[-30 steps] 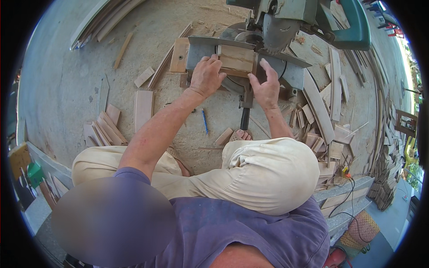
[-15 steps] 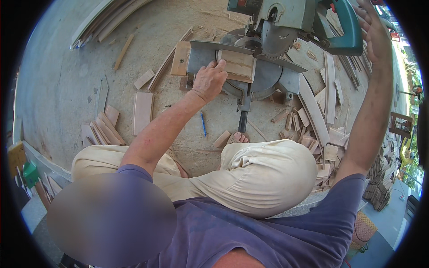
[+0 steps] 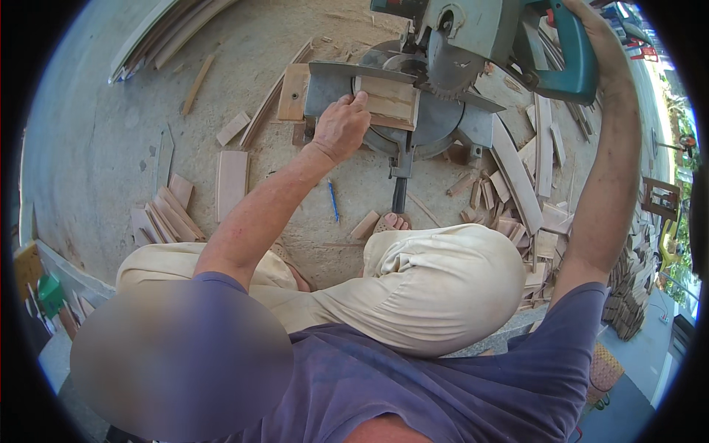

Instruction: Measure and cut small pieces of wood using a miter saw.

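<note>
Right grip [image 3: 593, 28], cropped above, is at the teal handle [image 3: 577, 60]; left grip [image 3: 341, 128] touches wooden block [image 3: 388, 100]; neither's closure shows.

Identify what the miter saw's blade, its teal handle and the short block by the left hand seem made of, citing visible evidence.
Miter saw blade: probably steel, dull grey metallic sheen, toothed rim.
Teal handle: likely moulded plastic, smooth, rounded, evenly coloured; painted metal possible.
Short block: apparently bare wood, pale brown with streaks resembling grain.
</note>
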A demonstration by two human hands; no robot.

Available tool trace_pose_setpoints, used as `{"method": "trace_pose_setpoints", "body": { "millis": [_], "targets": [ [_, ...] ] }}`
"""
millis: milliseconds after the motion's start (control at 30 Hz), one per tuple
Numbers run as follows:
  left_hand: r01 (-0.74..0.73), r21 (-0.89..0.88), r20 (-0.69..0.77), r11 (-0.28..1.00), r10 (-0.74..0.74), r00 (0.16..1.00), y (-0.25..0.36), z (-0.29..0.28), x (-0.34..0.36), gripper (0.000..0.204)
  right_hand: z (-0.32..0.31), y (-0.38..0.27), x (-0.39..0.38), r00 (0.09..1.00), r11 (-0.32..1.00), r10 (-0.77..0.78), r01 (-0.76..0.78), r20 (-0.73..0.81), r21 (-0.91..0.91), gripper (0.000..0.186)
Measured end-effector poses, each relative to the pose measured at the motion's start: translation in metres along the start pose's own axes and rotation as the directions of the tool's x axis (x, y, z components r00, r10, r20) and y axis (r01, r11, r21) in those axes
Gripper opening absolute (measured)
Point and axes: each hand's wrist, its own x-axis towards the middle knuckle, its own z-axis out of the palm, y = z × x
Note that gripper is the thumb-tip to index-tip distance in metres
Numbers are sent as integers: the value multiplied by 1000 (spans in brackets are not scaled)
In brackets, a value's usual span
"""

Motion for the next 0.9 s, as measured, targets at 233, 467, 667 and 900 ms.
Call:
{"method": "trace_pose_setpoints", "body": {
  "millis": [233, 467, 667, 900],
  "targets": [
    [-28, -55, -14, 998, 27, 1000, -6, -1, -2, 16, 12, 60, -84, 993, 921, -107, 83, 44, 380, 55],
    [-37, -43, -15, 998, 37, 999, -2, -1, 2, 15, 44, 91, -156, 984, 909, -151, 177, -96, 377, 56],
    [-41, -64, -55, 997, 37, 998, 0, -2, 3, 17, 50, 103, -169, 983, 905, -148, 178, -108, 386, 55],
    [-30, -50, -41, 998, 28, 999, 0, 0, 4, 16, 55, 106, -173, 979, 886, -154, 196, -132, 421, 55]
  ]
}}
